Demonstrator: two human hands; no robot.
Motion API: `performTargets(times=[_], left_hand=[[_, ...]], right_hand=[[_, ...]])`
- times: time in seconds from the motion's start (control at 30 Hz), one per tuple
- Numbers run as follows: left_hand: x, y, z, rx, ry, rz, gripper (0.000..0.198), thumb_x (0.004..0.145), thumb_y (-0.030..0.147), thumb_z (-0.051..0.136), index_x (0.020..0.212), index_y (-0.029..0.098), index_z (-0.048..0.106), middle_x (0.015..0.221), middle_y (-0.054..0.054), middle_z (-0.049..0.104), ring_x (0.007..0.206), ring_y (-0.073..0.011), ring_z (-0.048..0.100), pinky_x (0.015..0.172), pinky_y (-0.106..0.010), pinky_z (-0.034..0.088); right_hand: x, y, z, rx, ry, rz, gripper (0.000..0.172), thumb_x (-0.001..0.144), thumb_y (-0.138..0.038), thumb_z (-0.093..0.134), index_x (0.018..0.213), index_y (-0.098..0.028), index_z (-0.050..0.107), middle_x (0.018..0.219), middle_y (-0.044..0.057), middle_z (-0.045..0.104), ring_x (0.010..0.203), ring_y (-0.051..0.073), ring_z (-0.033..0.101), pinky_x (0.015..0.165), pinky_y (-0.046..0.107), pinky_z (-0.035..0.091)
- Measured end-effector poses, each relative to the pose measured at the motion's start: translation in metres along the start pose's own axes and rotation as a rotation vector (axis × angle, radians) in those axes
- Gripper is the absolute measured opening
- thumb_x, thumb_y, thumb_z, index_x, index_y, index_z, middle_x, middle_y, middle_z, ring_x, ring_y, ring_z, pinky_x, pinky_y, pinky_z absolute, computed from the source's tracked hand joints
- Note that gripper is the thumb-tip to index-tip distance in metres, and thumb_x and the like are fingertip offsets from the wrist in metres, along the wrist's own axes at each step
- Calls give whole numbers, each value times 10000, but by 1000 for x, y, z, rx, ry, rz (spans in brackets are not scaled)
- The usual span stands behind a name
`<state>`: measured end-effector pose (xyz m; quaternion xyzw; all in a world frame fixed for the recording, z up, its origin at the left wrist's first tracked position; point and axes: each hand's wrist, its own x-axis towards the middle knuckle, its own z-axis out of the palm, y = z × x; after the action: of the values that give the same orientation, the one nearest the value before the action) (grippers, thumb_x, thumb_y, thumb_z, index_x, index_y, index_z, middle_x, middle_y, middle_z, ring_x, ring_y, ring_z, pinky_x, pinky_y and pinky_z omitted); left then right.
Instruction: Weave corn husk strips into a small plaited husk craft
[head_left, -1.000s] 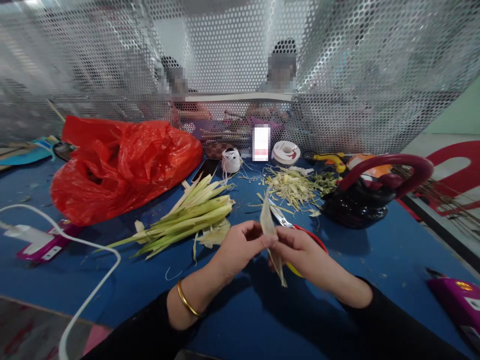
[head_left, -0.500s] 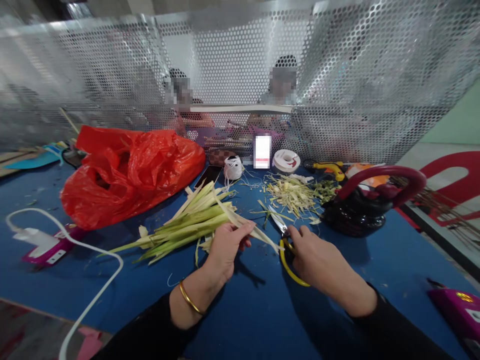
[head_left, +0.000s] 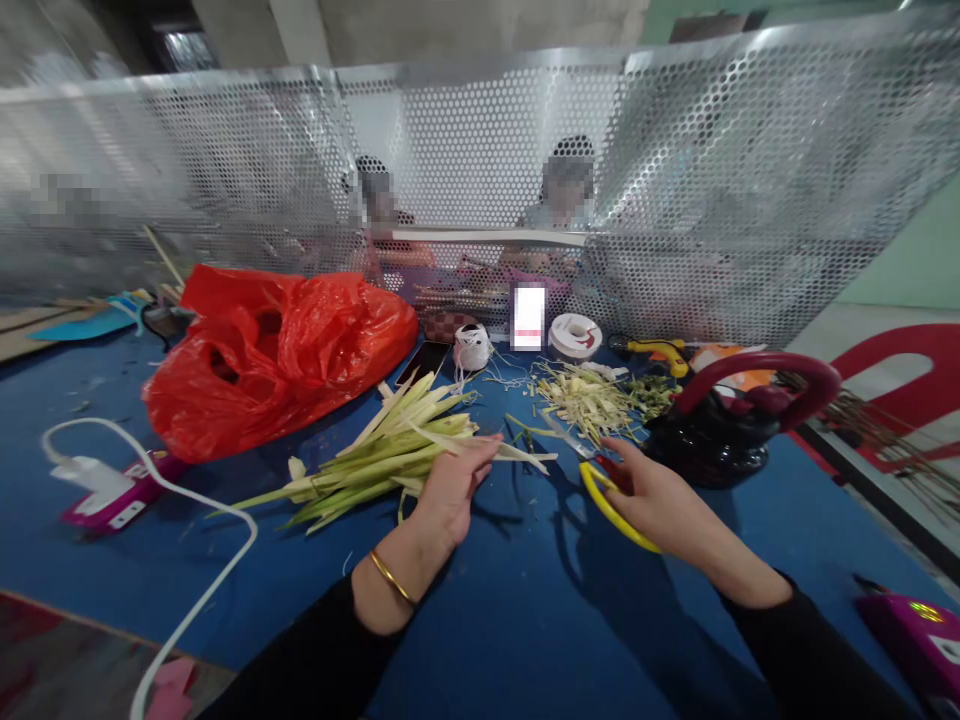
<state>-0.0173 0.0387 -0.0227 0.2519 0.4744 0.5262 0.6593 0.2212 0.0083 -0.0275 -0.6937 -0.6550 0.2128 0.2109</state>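
Note:
My left hand (head_left: 450,490), with a gold bangle at the wrist, pinches a pale, dry-looking leaf strip (head_left: 529,456). The strip's tip sticks out to the right past the fingers. Just left of this hand lies a bundle of long green-yellow leaves (head_left: 367,465) on the blue table. My right hand (head_left: 664,505) is closed around the handles of yellow-handled scissors (head_left: 619,515). Their blades point away and left, toward a pile of cut leaf bits (head_left: 585,395). The scissors and the strip are apart.
A red plastic bag (head_left: 285,360) sits at the left, near a white cable (head_left: 244,535). White string (head_left: 472,348), a lit phone (head_left: 529,318) and a ribbon spool (head_left: 575,337) stand at the back. A black pot with a red handle (head_left: 709,440) is at the right, before a perforated metal screen (head_left: 480,130).
My right hand has moved right with the scissors, away from the strip. My left hand's fingers have straightened, and the strip now lies flatter. The camera view has tipped upward slightly.

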Motion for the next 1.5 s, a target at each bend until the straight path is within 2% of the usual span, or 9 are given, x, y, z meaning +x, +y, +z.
performTargets(times=[0.13,0.23,0.3,0.5,0.63,0.8,1.03,1.3,1.5], left_hand=[[3,0,-1,-66,48,5,156,607,171,798,752,160,744,915,-51,735,858,-130,640,753,-220,478],[0,1,1,-96,92,-4,197,570,183,827,735,152,724,677,-6,678,613,-104,595,557,-211,458],[-3,4,2,-117,102,6,208,562,207,832,714,139,708,554,22,611,494,-91,534,466,-207,417],[-4,19,1,-238,183,168,176,611,231,794,708,152,669,553,41,614,476,-65,541,460,-172,429],[0,24,-2,-325,257,250,154,622,199,784,708,149,666,564,26,638,485,-71,565,465,-169,448],[-6,17,2,-269,204,260,206,593,236,807,723,143,678,592,10,667,512,-93,598,480,-183,467],[-23,-4,12,-172,43,126,254,578,264,822,727,151,649,664,-16,712,567,-115,624,543,-208,489],[-25,-9,12,-170,-3,18,250,557,220,811,722,159,634,639,-20,709,564,-121,617,537,-208,469],[-21,-6,10,-173,-10,-11,227,573,212,814,713,159,645,639,-23,703,580,-126,618,554,-214,471]], right_hand=[[0,-3,-5,567,130,135,578,666,-325,676,1212,-178,557,655,-19,593,509,151,514,478,264,388],[-11,-21,-11,970,13,200,637,641,-431,761,1185,-194,531,528,-110,382,395,79,319,375,209,258],[-19,-34,-15,1057,-39,195,661,632,-479,789,1176,-208,529,590,-92,424,426,63,318,383,192,263],[-29,-44,-8,934,-168,43,730,544,-441,841,1148,-245,482,776,-34,497,625,120,463,523,231,391],[-32,-39,7,819,-258,-38,703,615,-449,806,1171,-231,436,759,-49,439,666,137,428,607,263,398],[-44,-45,20,698,-374,-98,600,728,-464,753,1179,-237,429,760,-62,380,645,122,368,581,248,331],[-49,-50,24,681,-338,-103,588,760,-485,715,1200,-228,423,742,-67,355,651,131,338,582,253,327],[-48,-52,30,714,-271,-84,391,828,-411,638,1146,-211,530,792,-34,466,717,141,437,654,243,405],[-47,-47,38,698,-218,-83,415,805,-448,659,1139,-207,608,754,-29,494,673,143,454,619,250,413]])
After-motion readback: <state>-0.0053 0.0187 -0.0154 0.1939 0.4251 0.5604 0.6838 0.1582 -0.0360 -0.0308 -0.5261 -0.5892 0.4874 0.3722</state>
